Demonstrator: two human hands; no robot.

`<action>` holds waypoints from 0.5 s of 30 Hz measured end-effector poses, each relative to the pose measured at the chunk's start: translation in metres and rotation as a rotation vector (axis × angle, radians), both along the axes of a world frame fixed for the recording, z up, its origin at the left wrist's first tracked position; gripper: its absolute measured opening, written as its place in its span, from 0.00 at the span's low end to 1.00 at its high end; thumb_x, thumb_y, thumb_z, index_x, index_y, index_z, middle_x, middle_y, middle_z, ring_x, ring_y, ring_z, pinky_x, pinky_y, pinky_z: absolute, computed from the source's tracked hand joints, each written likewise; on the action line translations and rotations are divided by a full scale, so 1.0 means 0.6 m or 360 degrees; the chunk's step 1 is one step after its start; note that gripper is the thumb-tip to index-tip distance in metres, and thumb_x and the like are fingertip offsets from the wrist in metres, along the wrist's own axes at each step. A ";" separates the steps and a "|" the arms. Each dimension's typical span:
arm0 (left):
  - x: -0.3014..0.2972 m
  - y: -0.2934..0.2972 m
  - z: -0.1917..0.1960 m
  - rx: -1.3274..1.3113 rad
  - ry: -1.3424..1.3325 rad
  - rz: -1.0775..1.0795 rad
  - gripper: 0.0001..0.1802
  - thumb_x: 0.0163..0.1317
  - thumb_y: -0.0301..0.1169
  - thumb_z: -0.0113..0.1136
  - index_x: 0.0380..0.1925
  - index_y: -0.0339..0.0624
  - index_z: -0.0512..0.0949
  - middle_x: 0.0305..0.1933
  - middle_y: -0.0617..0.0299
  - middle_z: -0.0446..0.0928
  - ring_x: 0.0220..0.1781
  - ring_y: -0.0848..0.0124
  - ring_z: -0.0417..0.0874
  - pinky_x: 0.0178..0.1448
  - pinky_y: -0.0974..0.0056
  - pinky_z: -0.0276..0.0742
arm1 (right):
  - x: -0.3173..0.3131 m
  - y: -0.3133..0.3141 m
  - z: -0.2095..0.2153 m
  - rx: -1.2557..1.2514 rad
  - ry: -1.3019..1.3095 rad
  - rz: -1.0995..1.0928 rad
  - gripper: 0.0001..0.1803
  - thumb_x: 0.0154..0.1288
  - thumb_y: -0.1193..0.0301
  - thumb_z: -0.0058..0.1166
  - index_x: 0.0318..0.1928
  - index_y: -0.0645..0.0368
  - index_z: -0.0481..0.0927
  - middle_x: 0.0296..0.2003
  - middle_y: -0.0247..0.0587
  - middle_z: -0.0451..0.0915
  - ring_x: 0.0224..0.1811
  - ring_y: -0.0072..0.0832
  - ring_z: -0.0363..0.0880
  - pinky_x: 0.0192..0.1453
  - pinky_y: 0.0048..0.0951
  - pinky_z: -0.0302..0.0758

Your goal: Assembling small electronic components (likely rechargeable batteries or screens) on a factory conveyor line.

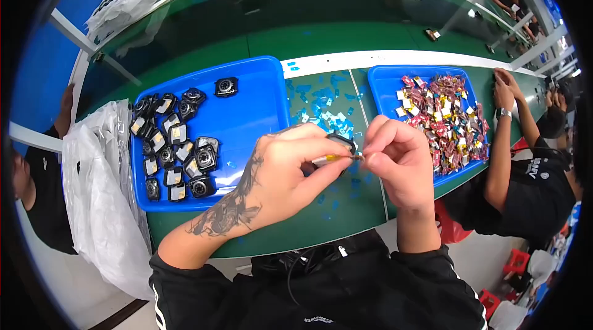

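We look down on a long green tabletop (333, 222). A large blue tray (253, 101) sits on its left side and a smaller-looking blue tray (384, 96) to the right. Between them, above the tabletop, we see two bare hands. The left hand (290, 160) curls nearly closed around a dark watch case (341, 142), with a small yellow-and-white part (325, 159) between thumb and forefinger. The right hand (398, 157) pinches thumb and forefinger together at that part's brown tip. More watch cases (206, 156) crowd the left tray's left half; small coloured pieces (441, 108) heap the right one. Blue scraps (333, 121) lie just beyond the hands. We judge this step to be fingertip work on the small part; the next move seems to call for a steady left hold and a fine right pinch.
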State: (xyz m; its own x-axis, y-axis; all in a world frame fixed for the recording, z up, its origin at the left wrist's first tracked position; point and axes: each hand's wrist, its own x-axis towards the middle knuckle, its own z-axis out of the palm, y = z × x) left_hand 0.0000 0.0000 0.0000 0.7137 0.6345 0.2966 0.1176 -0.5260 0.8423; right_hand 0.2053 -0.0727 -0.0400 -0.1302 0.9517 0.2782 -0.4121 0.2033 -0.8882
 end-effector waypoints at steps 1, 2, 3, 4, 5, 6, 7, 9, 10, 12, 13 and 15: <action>-0.002 0.002 0.003 -0.0179 0.0094 0.0028 0.09 0.58 0.21 0.65 0.39 0.39 0.85 0.37 0.59 0.81 0.36 0.67 0.84 0.41 0.70 0.81 | -0.012 -0.002 0.005 -0.0020 -0.0122 -0.0199 0.12 0.59 0.84 0.61 0.43 0.65 0.76 0.40 0.39 0.75 0.43 0.21 0.77 0.48 0.22 0.77; -0.003 0.005 0.003 -0.0358 0.0188 0.0055 0.09 0.58 0.19 0.64 0.39 0.37 0.85 0.37 0.59 0.81 0.37 0.70 0.84 0.42 0.71 0.81 | -0.024 -0.004 0.009 -0.0042 -0.0244 -0.0399 0.12 0.58 0.85 0.61 0.42 0.65 0.77 0.39 0.38 0.76 0.41 0.20 0.78 0.44 0.19 0.77; 0.000 -0.002 0.000 -0.0366 0.0187 0.0065 0.09 0.58 0.19 0.64 0.39 0.37 0.85 0.37 0.59 0.81 0.37 0.70 0.84 0.42 0.71 0.81 | -0.032 -0.011 0.017 -0.0049 -0.0245 -0.0388 0.12 0.58 0.85 0.61 0.42 0.65 0.77 0.39 0.38 0.76 0.41 0.20 0.78 0.44 0.19 0.77; 0.004 -0.008 -0.006 -0.0491 0.0131 0.0072 0.09 0.58 0.19 0.63 0.40 0.35 0.84 0.38 0.58 0.81 0.39 0.71 0.84 0.43 0.70 0.81 | -0.040 -0.019 0.025 -0.0150 -0.0205 -0.0453 0.12 0.58 0.85 0.62 0.42 0.65 0.77 0.39 0.37 0.76 0.41 0.19 0.78 0.43 0.19 0.77; 0.009 -0.014 -0.010 -0.0614 0.0075 0.0079 0.10 0.59 0.18 0.63 0.41 0.33 0.84 0.39 0.57 0.81 0.41 0.72 0.83 0.45 0.70 0.81 | -0.042 -0.025 0.028 -0.0251 -0.0165 -0.0519 0.12 0.57 0.85 0.63 0.42 0.65 0.76 0.38 0.37 0.76 0.40 0.18 0.78 0.42 0.19 0.77; 0.012 -0.016 -0.012 -0.0615 0.0085 0.0073 0.10 0.59 0.18 0.63 0.41 0.33 0.84 0.39 0.57 0.81 0.41 0.72 0.83 0.45 0.70 0.81 | -0.041 -0.028 0.019 -0.0142 -0.0394 -0.0608 0.14 0.57 0.84 0.64 0.43 0.65 0.76 0.37 0.35 0.77 0.39 0.18 0.78 0.43 0.19 0.76; 0.014 -0.017 -0.014 -0.0584 -0.0041 0.0062 0.12 0.59 0.18 0.62 0.44 0.32 0.82 0.43 0.55 0.80 0.44 0.71 0.83 0.48 0.69 0.81 | -0.043 -0.029 0.019 -0.0145 -0.0386 -0.0615 0.14 0.57 0.84 0.64 0.43 0.65 0.76 0.37 0.35 0.77 0.39 0.18 0.78 0.43 0.19 0.76; 0.019 -0.021 -0.017 -0.0547 -0.0154 0.0056 0.14 0.60 0.18 0.61 0.47 0.32 0.81 0.47 0.53 0.79 0.48 0.70 0.83 0.51 0.68 0.81 | -0.051 -0.028 0.020 -0.0095 -0.0455 -0.0816 0.17 0.57 0.84 0.64 0.46 0.65 0.75 0.35 0.34 0.77 0.37 0.18 0.78 0.42 0.19 0.76; 0.021 -0.025 -0.020 -0.0635 -0.0269 0.0072 0.16 0.61 0.17 0.59 0.50 0.31 0.80 0.51 0.51 0.77 0.52 0.68 0.81 0.54 0.67 0.80 | -0.055 -0.023 0.020 -0.0163 -0.0363 -0.0851 0.21 0.56 0.84 0.64 0.50 0.64 0.73 0.33 0.32 0.78 0.34 0.15 0.77 0.40 0.16 0.74; 0.026 -0.031 -0.032 -0.0721 -0.0385 0.0086 0.17 0.62 0.16 0.57 0.53 0.31 0.78 0.55 0.50 0.76 0.56 0.66 0.80 0.58 0.65 0.79 | -0.061 -0.020 0.013 -0.0191 -0.0267 -0.0881 0.23 0.56 0.84 0.64 0.52 0.64 0.72 0.32 0.31 0.78 0.33 0.13 0.76 0.39 0.15 0.73; 0.028 -0.033 -0.045 -0.0769 -0.0462 0.0095 0.18 0.64 0.17 0.56 0.54 0.31 0.77 0.54 0.52 0.75 0.55 0.67 0.80 0.58 0.66 0.80 | -0.063 -0.019 0.008 -0.0220 -0.0184 -0.0913 0.25 0.56 0.84 0.65 0.54 0.63 0.71 0.31 0.31 0.78 0.31 0.12 0.75 0.37 0.14 0.72; 0.034 -0.035 -0.055 -0.0820 -0.0536 0.0104 0.18 0.65 0.17 0.55 0.55 0.32 0.77 0.54 0.54 0.75 0.55 0.68 0.80 0.58 0.66 0.80 | -0.069 -0.019 -0.003 -0.0242 -0.0229 -0.0969 0.27 0.56 0.84 0.65 0.55 0.62 0.71 0.29 0.29 0.78 0.29 0.10 0.73 0.34 0.12 0.68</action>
